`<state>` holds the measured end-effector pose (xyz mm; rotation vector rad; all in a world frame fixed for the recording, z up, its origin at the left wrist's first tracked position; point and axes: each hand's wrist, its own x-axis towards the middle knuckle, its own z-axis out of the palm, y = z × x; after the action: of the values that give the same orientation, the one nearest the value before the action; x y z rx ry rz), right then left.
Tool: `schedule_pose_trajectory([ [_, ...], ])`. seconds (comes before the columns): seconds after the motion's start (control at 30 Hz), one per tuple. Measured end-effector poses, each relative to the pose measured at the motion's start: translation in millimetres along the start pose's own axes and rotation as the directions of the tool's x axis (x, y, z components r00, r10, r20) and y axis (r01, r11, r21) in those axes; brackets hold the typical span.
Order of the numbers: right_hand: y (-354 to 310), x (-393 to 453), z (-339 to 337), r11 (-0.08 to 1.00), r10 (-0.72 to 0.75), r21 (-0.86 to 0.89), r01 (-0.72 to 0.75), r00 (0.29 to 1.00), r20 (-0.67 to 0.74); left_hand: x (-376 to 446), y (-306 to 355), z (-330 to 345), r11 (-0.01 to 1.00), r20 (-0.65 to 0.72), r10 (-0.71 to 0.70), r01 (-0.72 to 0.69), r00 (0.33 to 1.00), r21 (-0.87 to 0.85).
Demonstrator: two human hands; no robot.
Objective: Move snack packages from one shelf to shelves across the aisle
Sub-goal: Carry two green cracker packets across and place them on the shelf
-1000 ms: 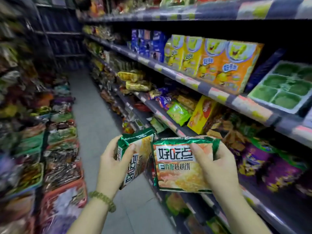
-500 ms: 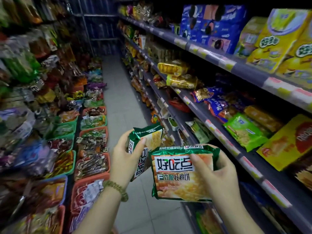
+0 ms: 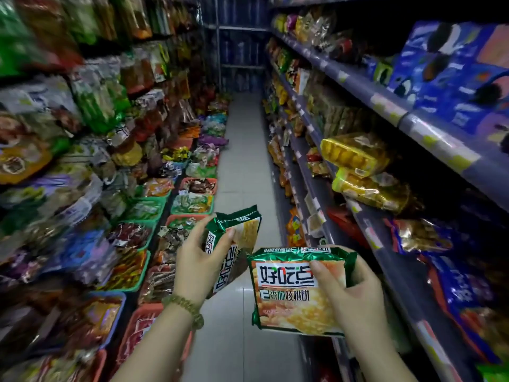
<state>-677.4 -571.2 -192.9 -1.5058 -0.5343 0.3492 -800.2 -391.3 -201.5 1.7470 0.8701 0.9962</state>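
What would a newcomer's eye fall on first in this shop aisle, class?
First, the two green-and-orange foil snack packets held low in the middle: one in the left hand, tilted on edge, one in the right hand, facing the camera. Next, the bright blue biscuit boxes on the upper right shelf.

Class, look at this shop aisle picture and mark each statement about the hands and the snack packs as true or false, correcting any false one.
1. Each hand holds a green-edged snack pack. True: the left hand grips the tilted pack, the right hand the front-facing pack.
2. The left wrist is bare. False: it wears a bead bracelet.
3. The pack in the right hand faces the camera with its label readable. True.
4. Both packs lie on the floor. False: both are held above it.
5. Baskets of snacks line the left side of the aisle. True.
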Motion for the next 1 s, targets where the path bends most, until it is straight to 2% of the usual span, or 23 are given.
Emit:
schedule_pose_trajectory([
  [0.23,16.4,119.1,67.7,0.999,0.008,0.041,-0.009,1.0,0.024,125.8,-44.2,13.4,0.997,-0.046,0.015,-0.011,0.999,0.079],
  [0.57,19.1,286.0,155.6,0.999,0.032,0.035,-0.027,0.988,-0.153,332.6,-76.6,35.1,0.998,0.061,0.051,-0.053,0.997,0.019],
  [0.73,29.0,364.2,170.6,0.998,0.04,-0.028,-0.048,0.97,-0.238,419.3,-86.8,75.4,0.997,0.128,0.073,-0.068,0.989,-0.039],
  [1.0,40.6,499.8,166.5,1.0,0.025,-0.008,-0.03,0.934,-0.355,542.9,-86.6,170.7,0.994,0.208,0.095,-0.082,0.974,-0.072],
])
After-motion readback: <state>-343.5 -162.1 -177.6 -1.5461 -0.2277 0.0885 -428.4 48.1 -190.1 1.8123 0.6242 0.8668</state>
